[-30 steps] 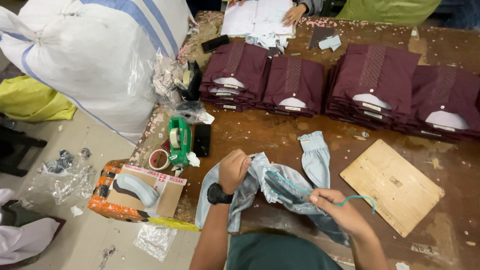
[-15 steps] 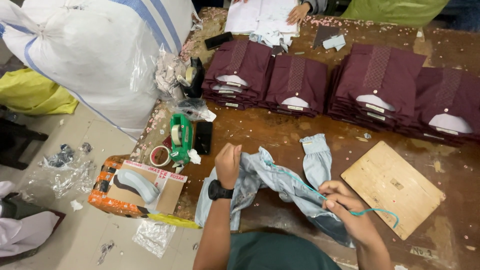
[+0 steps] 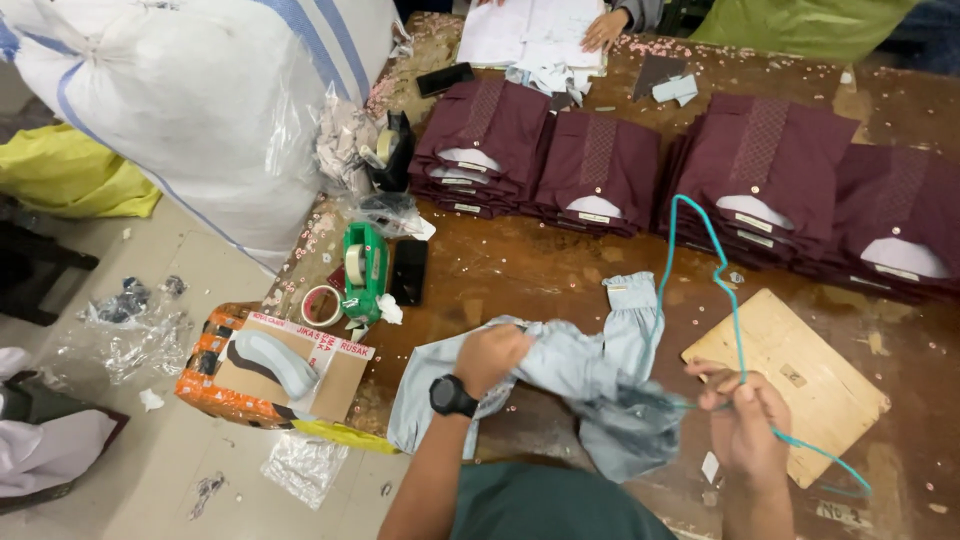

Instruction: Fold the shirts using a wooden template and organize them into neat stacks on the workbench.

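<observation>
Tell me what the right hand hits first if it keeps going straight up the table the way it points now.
Probably the plywood board: the right hand already overlaps its near edge while pinching the teal hanger. Farther on lie the stacked maroon shirts. Depth is uncertain.

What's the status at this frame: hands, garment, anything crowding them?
Left hand gripping bunched light-blue garment. Right hand pinching teal cord, looped up over the table. Wooden board beside right hand; maroon shirt stacks behind.
</observation>
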